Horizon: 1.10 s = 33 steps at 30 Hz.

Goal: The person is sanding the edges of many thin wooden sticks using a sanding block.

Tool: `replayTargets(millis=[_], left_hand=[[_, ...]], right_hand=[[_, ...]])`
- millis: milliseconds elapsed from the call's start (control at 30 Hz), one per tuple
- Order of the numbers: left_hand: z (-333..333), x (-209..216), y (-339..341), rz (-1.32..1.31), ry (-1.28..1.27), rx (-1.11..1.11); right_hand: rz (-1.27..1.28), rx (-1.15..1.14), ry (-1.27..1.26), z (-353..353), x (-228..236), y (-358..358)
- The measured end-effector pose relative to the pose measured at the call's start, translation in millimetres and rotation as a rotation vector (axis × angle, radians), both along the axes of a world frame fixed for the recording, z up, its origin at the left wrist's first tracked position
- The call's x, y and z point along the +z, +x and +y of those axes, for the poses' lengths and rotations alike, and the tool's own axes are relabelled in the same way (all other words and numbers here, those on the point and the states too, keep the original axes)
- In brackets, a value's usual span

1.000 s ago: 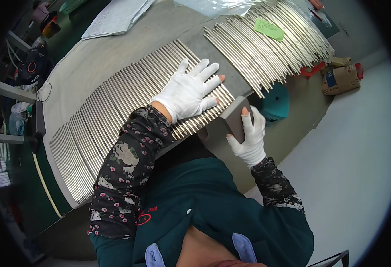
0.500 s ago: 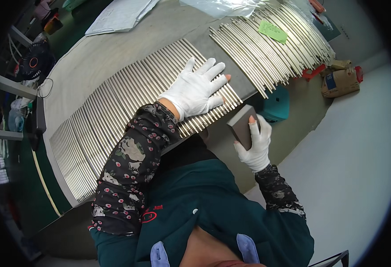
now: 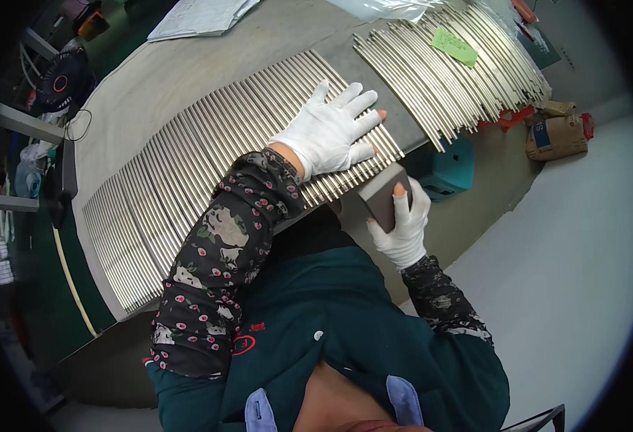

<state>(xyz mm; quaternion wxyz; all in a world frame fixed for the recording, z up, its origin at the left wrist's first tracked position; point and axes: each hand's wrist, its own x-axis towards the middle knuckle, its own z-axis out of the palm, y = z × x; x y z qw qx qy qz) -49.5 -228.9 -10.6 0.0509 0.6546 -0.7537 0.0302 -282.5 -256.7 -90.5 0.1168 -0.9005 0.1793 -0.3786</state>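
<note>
A long row of thin silvery metal rods (image 3: 208, 147) lies side by side on the grey table (image 3: 132, 108). My left hand (image 3: 328, 131), in a white glove with bare fingertips, rests flat on the right end of this row, its fingers spread. In my right hand (image 3: 408, 229), gloved the same way, is a dark grey rectangular block (image 3: 382, 196), gripped between thumb and fingers. The block is at the near ends of the rods, just off the table's front edge; whether it touches them I cannot tell.
A second, less even batch of rods (image 3: 439, 79) lies at the far right, with a green paper slip (image 3: 455, 47) on top. Papers (image 3: 199, 18) lie at the back left. Below the table's right side stand a teal stool (image 3: 447, 169) and a brown bag (image 3: 558, 137). A black fan (image 3: 60, 83) stands left.
My right hand has brought the block slightly left and closer to the rod ends. My left hand stays flat on the same rods. The whole view has shifted a little.
</note>
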Motion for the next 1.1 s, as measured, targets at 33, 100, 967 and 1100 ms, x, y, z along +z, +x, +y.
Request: replayTargets(millis=[33, 100, 967, 1100], left_hand=[[-3, -2, 0, 0.008, 0.011, 0.002], [-5, -9, 0, 0.011, -0.012, 0.004], [-25, 0, -10, -0.033, 0.064, 0.039], [-15, 0, -5, 0.004, 0.029, 0.041]], right_hand=[[0.202, -0.029, -0.006, 2, -4, -12], [0.157, 0.003, 0.058, -1, -11, -21], [0.149, 0.010, 0.038, -8, -13, -23], [-0.027, -0.006, 0.013, -5, 25, 6]])
